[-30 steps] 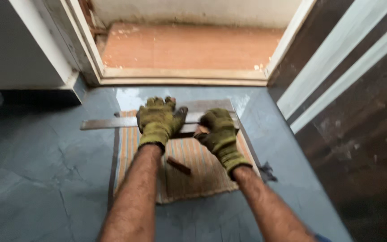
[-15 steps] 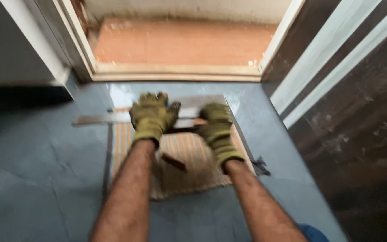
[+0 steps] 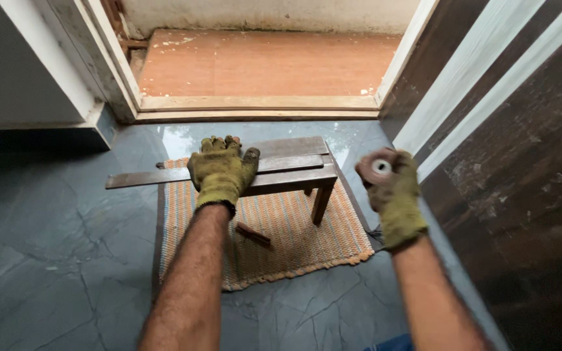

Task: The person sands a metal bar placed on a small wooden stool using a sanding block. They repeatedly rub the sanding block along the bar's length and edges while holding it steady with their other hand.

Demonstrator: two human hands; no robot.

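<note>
Both my hands wear olive work gloves. My left hand point(image 3: 221, 170) presses flat on a long thin wooden strip point(image 3: 138, 178) that lies across a low dark wooden stool point(image 3: 300, 175). The strip sticks out well past the stool to the left. My right hand point(image 3: 390, 185) is raised to the right of the stool, clear of it, and is closed around a small round object with a pale centre point(image 3: 380, 166); what it is I cannot tell.
The stool stands on an orange striped woven mat point(image 3: 294, 240) on grey stone tiles. A short wood offcut point(image 3: 253, 234) lies on the mat. A wooden door threshold point(image 3: 255, 104) runs ahead, with a dark door point(image 3: 528, 162) at the right.
My right hand has lifted off the strip and swung up to the right, holding a small round object. My left hand stays pressed on the strip.
</note>
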